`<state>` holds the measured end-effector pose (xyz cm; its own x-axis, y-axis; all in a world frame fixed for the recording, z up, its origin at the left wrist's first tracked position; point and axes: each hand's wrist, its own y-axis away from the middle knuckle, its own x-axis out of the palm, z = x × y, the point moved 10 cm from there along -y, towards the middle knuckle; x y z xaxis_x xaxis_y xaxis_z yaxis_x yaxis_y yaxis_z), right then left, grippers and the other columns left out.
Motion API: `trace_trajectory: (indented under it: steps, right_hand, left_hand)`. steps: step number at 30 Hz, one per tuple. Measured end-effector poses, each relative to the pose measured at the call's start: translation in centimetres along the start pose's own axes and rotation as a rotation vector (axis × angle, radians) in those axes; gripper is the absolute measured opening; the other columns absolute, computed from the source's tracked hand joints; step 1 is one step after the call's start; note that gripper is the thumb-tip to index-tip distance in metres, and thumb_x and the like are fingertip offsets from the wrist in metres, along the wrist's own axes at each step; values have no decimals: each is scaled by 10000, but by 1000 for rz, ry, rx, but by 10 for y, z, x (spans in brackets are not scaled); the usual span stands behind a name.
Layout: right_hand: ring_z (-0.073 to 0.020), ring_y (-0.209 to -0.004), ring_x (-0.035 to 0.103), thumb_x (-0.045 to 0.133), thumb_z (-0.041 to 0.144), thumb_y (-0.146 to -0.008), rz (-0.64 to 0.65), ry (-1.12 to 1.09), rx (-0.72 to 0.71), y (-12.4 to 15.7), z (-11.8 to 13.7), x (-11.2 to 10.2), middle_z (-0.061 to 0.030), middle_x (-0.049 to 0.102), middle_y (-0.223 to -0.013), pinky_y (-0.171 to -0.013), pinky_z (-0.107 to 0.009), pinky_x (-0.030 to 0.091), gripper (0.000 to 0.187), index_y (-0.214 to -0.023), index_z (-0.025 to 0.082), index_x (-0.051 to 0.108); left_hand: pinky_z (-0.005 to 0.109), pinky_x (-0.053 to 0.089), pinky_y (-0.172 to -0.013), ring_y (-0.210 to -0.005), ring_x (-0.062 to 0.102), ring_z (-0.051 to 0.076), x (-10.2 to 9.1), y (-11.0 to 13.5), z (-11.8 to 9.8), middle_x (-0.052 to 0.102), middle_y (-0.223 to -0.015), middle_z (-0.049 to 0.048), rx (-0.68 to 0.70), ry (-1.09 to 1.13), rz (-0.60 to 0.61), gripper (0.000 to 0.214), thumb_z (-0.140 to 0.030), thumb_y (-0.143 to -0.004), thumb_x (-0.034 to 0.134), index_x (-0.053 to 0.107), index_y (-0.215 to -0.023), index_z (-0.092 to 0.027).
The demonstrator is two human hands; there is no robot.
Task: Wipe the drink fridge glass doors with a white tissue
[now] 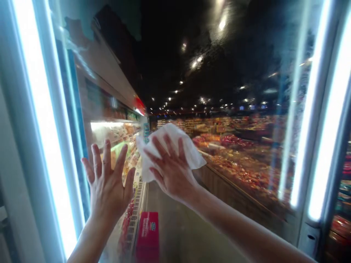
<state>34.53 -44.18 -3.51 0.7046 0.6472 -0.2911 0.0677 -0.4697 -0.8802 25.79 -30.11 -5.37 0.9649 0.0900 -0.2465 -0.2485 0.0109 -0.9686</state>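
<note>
Plainly, what I have under my right hand [175, 179] is a light, limp thing: a white cloth [195, 156], laid flat against the clear pane [219, 215] in front of me. I judge it soft and floppy, with no stiffness of its own, so it would probably crumple or slide if I pushed from one edge. The best hold seems to be a flat one, fingers fanned over its middle, with even pressure; to lift it, I would pinch the free corner on the right. It shouldn't break, though thin stuff like this might tear. The pane behind it looks hard and slick.

My right fingers are spread over the cloth, pinching nothing. My left hand [111, 186] is bare, its fingers spread too, raised toward the pane near the bright light strip [38, 109]; I cannot tell whether its palm touches.

As for looks, the cloth is pale, faintly creased, roughly four-sided, peaking above my fingertips and reaching past my hand on both sides. Whether it is paper or fabric, I cannot tell.
</note>
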Motion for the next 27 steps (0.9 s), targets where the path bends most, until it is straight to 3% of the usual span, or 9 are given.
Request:
trace_trajectory:
  steps: [3, 6, 8, 10, 14, 16, 21, 23, 27]
  right_hand:
    - [-348, -1610, 150, 419, 451, -1072, 18, -1, -84, -22, -16, -3, -3, 249, -1729, -1289, -670, 122, 420, -1419, 306, 605]
    - [-400, -1607, 83, 312, 463, -1090, -101, 44, 170, -67, -97, -36, -82, 171, -1748, -1249, -729, 63, 572, -1615, 239, 351]
    - [-431, -1604, 28, 331, 453, -1083, -144, 49, 305, -89, -121, -50, -100, 121, -1755, -1222, -779, 39, 641, -1665, 222, 191]
    - [-428, -1606, -2, 394, 460, -1068, -115, 51, 242, -100, -93, -44, -88, 111, -1757, -1227, -785, 21, 682, -1670, 242, 157]
    - [-351, -1622, 46, 455, 496, -1054, 71, 70, -165, -90, 9, -4, -33, 149, -1755, -1299, -674, 16, 613, -1618, 298, 320]
    - [-344, -1622, 59, 458, 492, -1055, 98, 84, -177, -94, 4, -2, -6, 139, -1757, -1305, -661, 38, 571, -1593, 324, 367]
    - [-395, -1614, 7, 379, 454, -1080, -79, 91, 304, -126, -105, -42, -113, 118, -1753, -1263, -727, 11, 666, -1663, 206, 177]
    - [-386, -1616, 9, 386, 454, -1078, -109, 80, 260, -120, -92, -43, -110, 158, -1747, -1272, -715, 10, 671, -1664, 203, 180]
    - [-312, -1625, 76, 451, 456, -1060, 46, 111, -180, -86, -24, -16, -6, 221, -1737, -1320, -638, 61, 549, -1586, 311, 400]
  left_hand:
    - [664, -3, -1305, -1614, -65, 340, -5, -3, 13, -9, -1764, -9, -7, 7, -2, 747, -337, -993, 526, 143, -1628, -419]
    - [666, -15, -1305, -1611, -77, 337, -12, -7, 17, -10, -1763, -17, 8, 7, -8, 726, -344, -999, 511, 154, -1627, -417]
    - [666, -15, -1305, -1611, -84, 327, -15, -11, 17, -14, -1762, -20, 17, 19, -17, 719, -345, -1002, 502, 154, -1626, -419]
    - [668, -17, -1304, -1613, -81, 322, -19, -15, 17, -24, -1761, -26, 19, 29, -35, 722, -344, -1003, 498, 144, -1627, -423]
    - [670, -24, -1303, -1611, -73, 352, -24, -22, 20, -62, -1758, -32, 37, 41, -49, 739, -360, -998, 494, 121, -1634, -409]
    - [679, -12, -1300, -1608, -76, 367, -25, -24, 21, -70, -1757, -36, 44, 47, -49, 745, -375, -995, 496, 114, -1634, -414]
    - [660, -34, -1307, -1613, -66, 354, -31, -28, 18, -42, -1758, -46, 56, 58, -88, 743, -377, -994, 498, 118, -1629, -432]
    - [645, -40, -1312, -1614, -56, 350, -31, -30, 13, -50, -1756, -61, 48, 63, -92, 725, -381, -998, 489, 132, -1627, -437]
    - [670, -37, -1303, -1613, -46, 365, -26, -37, -6, -54, -1755, -72, 68, 56, -81, 711, -393, -1005, 471, 122, -1622, -455]
